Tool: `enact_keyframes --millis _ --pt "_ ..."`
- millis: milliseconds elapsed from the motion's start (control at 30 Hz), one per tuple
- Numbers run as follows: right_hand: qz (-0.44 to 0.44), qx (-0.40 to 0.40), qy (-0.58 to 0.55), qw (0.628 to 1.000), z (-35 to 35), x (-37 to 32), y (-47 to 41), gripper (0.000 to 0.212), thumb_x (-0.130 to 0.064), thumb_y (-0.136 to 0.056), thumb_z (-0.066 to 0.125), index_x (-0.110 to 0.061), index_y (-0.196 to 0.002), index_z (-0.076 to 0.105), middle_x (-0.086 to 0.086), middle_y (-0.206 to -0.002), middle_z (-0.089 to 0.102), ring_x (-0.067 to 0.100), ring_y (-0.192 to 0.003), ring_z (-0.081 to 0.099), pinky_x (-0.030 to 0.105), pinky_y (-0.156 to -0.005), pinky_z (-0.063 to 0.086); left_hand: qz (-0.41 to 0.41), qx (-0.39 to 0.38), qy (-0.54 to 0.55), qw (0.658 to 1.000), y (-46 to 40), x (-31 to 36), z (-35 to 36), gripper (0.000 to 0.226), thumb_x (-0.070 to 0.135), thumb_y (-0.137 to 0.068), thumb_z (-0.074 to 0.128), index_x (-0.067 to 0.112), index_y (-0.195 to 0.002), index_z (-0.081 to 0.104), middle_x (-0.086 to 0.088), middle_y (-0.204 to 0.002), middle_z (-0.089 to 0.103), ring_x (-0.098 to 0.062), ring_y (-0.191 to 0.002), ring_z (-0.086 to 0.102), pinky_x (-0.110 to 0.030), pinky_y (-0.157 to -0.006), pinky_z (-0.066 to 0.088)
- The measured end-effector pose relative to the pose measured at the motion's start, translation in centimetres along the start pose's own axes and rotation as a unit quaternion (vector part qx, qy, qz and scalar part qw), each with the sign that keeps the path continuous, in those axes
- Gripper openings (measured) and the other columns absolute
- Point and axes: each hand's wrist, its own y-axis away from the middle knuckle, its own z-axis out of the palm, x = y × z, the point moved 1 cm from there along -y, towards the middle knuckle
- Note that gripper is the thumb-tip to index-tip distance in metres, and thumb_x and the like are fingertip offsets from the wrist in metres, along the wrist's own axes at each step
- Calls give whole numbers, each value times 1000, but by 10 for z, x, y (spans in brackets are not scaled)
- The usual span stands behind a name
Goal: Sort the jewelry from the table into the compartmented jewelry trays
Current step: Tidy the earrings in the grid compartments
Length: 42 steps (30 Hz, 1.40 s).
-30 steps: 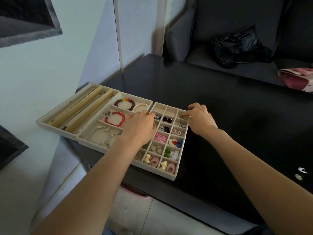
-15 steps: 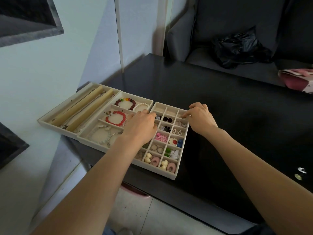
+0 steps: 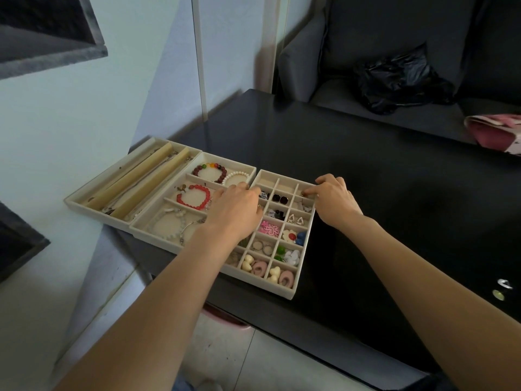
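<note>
From the head camera, 3 beige trays are sitting side by side along the near left edge of the black table (image 3: 366, 170). The grid tray (image 3: 306, 246) is lying on the right, its small compartments holding earrings, rings and beads. The bracelet tray (image 3: 146, 224) is lying just beside it, with a red bracelet (image 3: 194, 196) in its middle compartment and a dark bead bracelet (image 3: 210, 172) in the far one. The long tray (image 3: 84, 193) on the left is carrying 2 rolled bars with chains along them.

The left hand (image 3: 235, 210) is hovering over the seam between the bracelet tray and the grid tray, fingers curled down; whether they are pinching anything I cannot tell. The right hand (image 3: 334, 200) is resting at the grid tray's far right corner, thumb and forefinger pinched together in the top right compartment, and what they are pinching is too small to make out.

A black bag (image 3: 400, 80) is lying on the grey sofa (image 3: 366, 38) beyond the table.
</note>
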Motion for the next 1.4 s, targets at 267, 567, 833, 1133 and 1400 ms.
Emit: enact_keyframes --millis 267,567,833,1133,1400 --pt "12 21 -72 997 -6 -3 17 40 -3 -94 46 -21 -128 58 3 -141 38 22 -132 32 36 -102 38 20 23 28 999 1 11 -4 36 22 -94 50 16 -130 50 -2 -124 56 -17 -112 54 -37 -96 46" --pt "79 87 -162 980 -55 47 92 39 -5 -96 46 -17 -133 52 5 -141 43 21 -120 51 35 -97 48 103 44 121 986 10 106 -18 34 19 -95 49 14 -129 53 -5 -127 57 -19 -112 57 -33 -91 49" --pt "201 111 -166 959 -75 156 176 48 -6 -95 47 -16 -142 40 7 -145 41 22 -114 57 33 -89 52 206 -69 163 963 21 236 10 39 10 -97 43 17 -136 47 -3 -139 47 -17 -117 54 -36 -97 47" --pt "253 -14 -84 964 -46 259 228 53 -8 -98 42 -18 -148 28 5 -158 17 23 -144 20 34 -114 24 336 -197 106 915 25 322 73 54 12 -100 36 20 -150 18 1 -159 8 -15 -146 3 -36 -117 16" --pt "239 120 -120 956 -33 279 224 38 -10 -89 62 -14 -127 59 9 -132 51 22 -120 50 24 -92 40 349 -62 52 934 22 335 92 42 15 -99 41 12 -141 40 -4 -148 38 -18 -138 32 -36 -109 34"
